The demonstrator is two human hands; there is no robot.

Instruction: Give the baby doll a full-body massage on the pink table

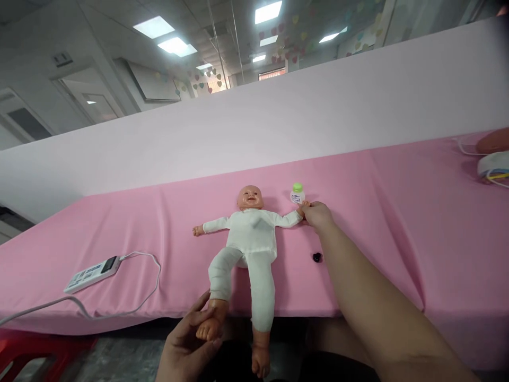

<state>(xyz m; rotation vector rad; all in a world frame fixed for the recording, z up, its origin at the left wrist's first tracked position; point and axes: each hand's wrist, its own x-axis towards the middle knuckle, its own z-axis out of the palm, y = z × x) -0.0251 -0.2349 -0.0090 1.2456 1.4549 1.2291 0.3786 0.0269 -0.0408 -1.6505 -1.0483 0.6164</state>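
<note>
On the pink sheet a baby doll (254, 231) with a white cloth body lies on its back, its legs hanging past the front edge. My left hand (186, 339) is closed around the doll's foot (210, 329) on the left of the view. At the doll's outstretched arm on the right, my right hand (318, 214) pinches the small doll hand (302, 208). Just behind that hand stands a small bottle (296, 193) with a green cap. A small black object (317, 257), its kind unclear, lies near my right forearm.
A white handheld device (92, 274) with a cable lies on the left of the pink-covered table (131, 223). Behind rises a white partition (254, 132). Part of another doll-like object (495, 142) with wires shows at the far right. A red stool (43, 353) stands lower left.
</note>
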